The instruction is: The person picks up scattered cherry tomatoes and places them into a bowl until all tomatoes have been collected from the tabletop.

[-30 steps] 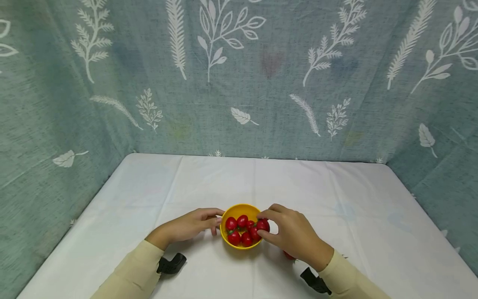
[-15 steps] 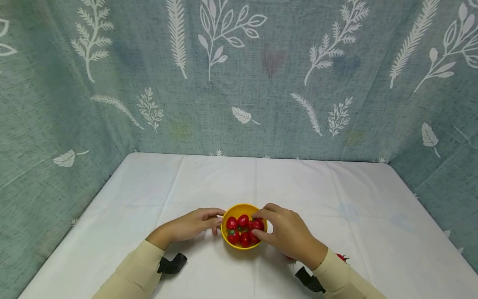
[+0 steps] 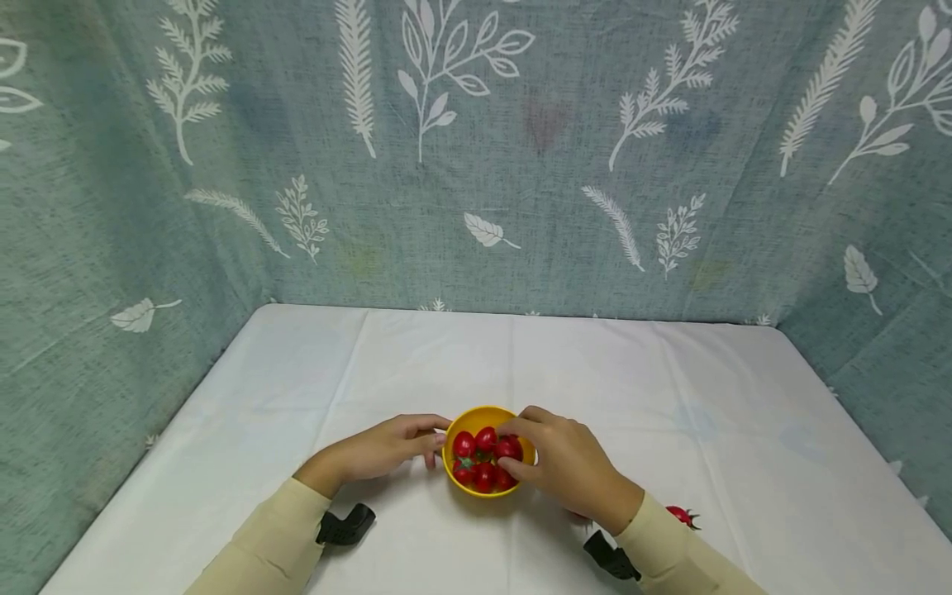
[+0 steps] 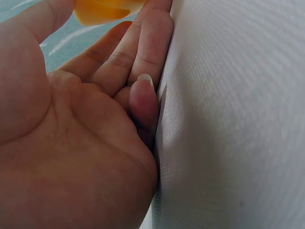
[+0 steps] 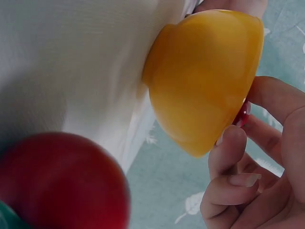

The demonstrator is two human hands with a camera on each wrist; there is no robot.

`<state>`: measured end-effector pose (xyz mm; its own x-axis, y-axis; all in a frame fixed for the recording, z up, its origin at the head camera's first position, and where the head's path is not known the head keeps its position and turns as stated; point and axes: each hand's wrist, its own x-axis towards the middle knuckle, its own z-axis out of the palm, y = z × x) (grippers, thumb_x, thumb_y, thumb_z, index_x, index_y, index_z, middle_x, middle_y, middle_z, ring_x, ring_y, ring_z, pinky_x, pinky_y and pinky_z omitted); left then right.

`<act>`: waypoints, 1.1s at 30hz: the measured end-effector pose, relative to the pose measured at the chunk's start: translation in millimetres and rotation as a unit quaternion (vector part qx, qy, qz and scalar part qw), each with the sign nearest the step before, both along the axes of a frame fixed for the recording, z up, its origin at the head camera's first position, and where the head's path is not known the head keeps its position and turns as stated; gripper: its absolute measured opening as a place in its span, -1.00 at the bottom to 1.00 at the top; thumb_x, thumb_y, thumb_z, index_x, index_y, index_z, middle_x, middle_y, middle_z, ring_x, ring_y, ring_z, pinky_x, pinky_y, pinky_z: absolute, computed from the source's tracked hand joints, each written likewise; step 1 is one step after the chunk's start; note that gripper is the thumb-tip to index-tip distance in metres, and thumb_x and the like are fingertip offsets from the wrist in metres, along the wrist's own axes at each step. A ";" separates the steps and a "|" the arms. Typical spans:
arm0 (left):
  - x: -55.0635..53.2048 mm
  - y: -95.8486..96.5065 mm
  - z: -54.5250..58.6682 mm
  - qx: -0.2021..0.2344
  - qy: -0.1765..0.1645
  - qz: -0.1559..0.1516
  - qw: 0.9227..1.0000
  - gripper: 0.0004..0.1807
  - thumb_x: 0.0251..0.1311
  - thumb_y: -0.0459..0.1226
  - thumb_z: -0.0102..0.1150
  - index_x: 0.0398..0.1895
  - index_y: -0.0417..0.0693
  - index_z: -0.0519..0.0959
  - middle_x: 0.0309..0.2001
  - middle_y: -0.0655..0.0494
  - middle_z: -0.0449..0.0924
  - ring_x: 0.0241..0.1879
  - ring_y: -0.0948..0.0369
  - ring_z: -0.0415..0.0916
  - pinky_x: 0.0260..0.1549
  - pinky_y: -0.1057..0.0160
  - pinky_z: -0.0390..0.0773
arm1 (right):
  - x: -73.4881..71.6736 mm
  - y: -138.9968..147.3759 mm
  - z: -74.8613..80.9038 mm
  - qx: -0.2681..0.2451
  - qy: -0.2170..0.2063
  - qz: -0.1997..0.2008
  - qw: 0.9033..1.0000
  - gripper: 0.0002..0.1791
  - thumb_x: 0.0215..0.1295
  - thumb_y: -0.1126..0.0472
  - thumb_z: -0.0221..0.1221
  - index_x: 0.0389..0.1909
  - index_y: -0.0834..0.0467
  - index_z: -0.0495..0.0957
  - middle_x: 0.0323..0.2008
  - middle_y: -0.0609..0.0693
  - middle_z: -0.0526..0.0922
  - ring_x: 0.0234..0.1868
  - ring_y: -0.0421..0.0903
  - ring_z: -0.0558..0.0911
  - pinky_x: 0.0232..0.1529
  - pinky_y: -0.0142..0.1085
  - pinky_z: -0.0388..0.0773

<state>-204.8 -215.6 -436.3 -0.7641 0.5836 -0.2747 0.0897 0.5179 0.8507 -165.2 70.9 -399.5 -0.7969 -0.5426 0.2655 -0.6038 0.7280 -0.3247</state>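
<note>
A yellow bowl (image 3: 479, 417) stands on the white-covered table with several red cherry tomatoes (image 3: 464, 445) in it, one showing green leaves. My left hand (image 3: 379, 449) is at the bowl's left side, its fingers extended and touching the wall. From the right, my right hand (image 3: 568, 463) reaches over the rim and pinches a cherry tomato (image 3: 509, 448) between thumb and finger, low among the others. In the right wrist view the bowl (image 5: 205, 76) hides most of that tomato; only a red sliver shows by the fingertips.
Another cherry tomato (image 3: 678, 514) lies on the tablecloth (image 3: 416, 355) beyond the right sleeve. One more (image 3: 578, 518) is mostly hidden beneath the right wrist. A large blurred red tomato (image 5: 71, 186) fills the right wrist view's lower left. Patterned green curtains (image 3: 521, 248) surround the table.
My right hand has moved left and farther into the bowl with its tomato. The tomato beyond the right sleeve has come into view. My left hand stays at the bowl.
</note>
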 end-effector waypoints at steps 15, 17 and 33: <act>-0.1 -1.1 -1.1 -0.002 0.003 0.005 1.000 -0.56 0.51 0.07 -0.10 0.31 0.20 0.46 -0.27 0.07 0.65 -0.08 0.10 0.40 -0.14 0.10 0.27 | -0.5 2.5 -0.4 0.009 0.005 0.003 1.000 -0.61 0.13 -0.04 0.45 -0.04 0.00 0.70 -0.20 -0.13 0.66 -0.38 -0.20 0.62 -0.36 -0.38 0.54; 0.0 -0.8 -1.4 -0.002 0.005 0.004 1.000 -0.56 0.51 0.07 -0.10 0.31 0.19 0.46 -0.28 0.08 0.66 -0.08 0.11 0.41 -0.13 0.10 0.27 | -0.2 3.1 0.3 0.010 0.003 0.003 1.000 -0.61 0.13 -0.03 0.45 -0.04 0.00 0.70 -0.20 -0.13 0.66 -0.37 -0.19 0.63 -0.36 -0.37 0.55; -2.0 0.2 -1.8 -0.007 0.014 -0.003 1.000 -0.55 0.50 0.07 -0.10 0.32 0.17 0.46 -0.29 0.10 0.66 -0.06 0.11 0.40 -0.12 0.10 0.25 | 6.8 23.8 0.2 0.010 0.018 -0.009 1.000 -0.67 0.14 0.02 0.44 -0.07 -0.04 0.71 -0.20 -0.16 0.67 -0.36 -0.21 0.66 -0.35 -0.38 0.56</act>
